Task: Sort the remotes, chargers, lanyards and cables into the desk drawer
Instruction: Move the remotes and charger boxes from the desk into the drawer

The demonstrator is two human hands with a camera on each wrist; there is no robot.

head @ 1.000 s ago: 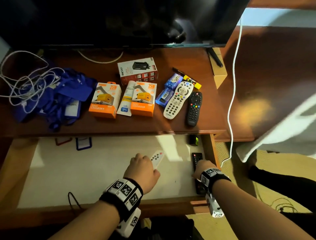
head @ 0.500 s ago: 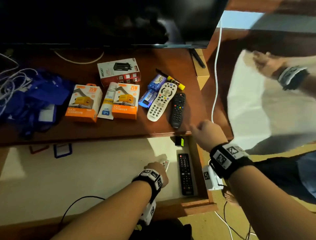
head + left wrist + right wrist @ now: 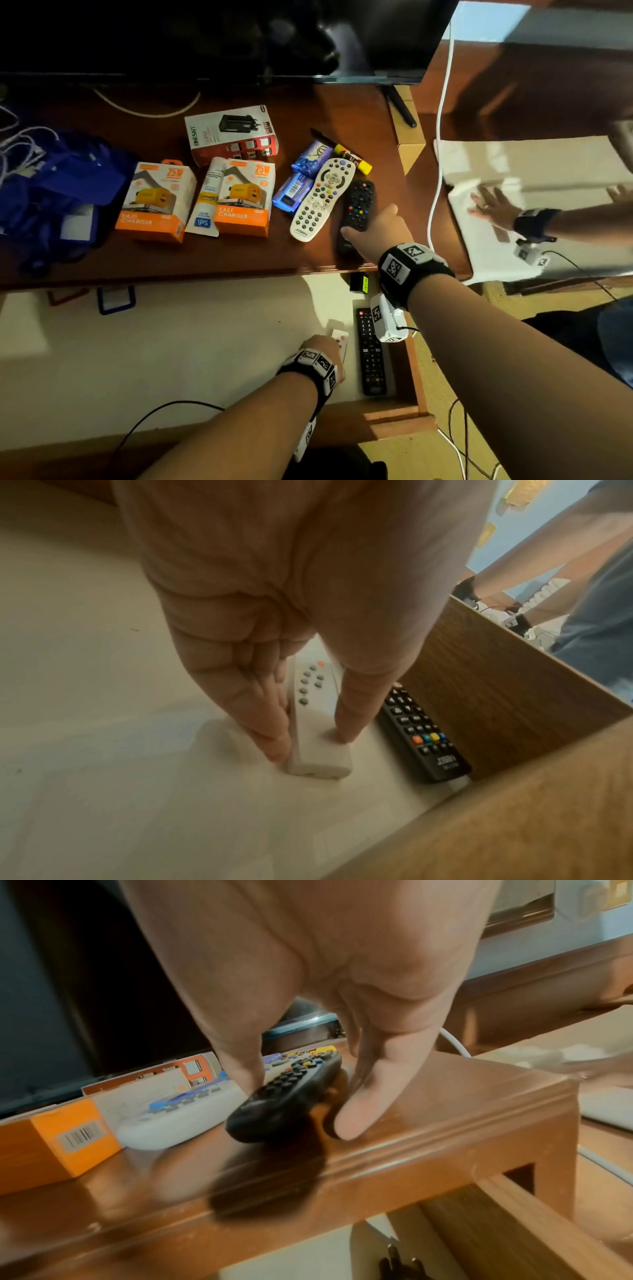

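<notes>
On the wooden desk [image 3: 239, 260], above the open drawer [image 3: 171, 359], the unsorted things lie in loose groups, probably so each kind can go down together; the heap of blue lanyards [image 3: 58, 192] with white cables [image 3: 20, 150] on it fills the left end; three charger boxes follow, two orange ones [image 3: 154, 202] and a red-and-white one [image 3: 233, 135] behind them; two remotes lie side by side near the right edge, a white remote [image 3: 320, 198] and a black remote [image 3: 356, 212]. The right hand [image 3: 380, 229] pinches the black remote's near end, thumb on one side and fingers on the other, its tip raised off the wood in the right wrist view, which suggests it is the next to go down. In the drawer two remotes already sit parallel along the right wall, plausibly starting a remotes row; the left hand [image 3: 274, 642] grips a small white remote [image 3: 318, 723] by its long edges between straightish fingers and thumb, its end on the drawer floor, just beside a long black remote [image 3: 370, 353], apparently squaring it up; two badge holders [image 3: 114, 299] lie at the back and one thin black cable [image 3: 154, 418] at the front.
</notes>
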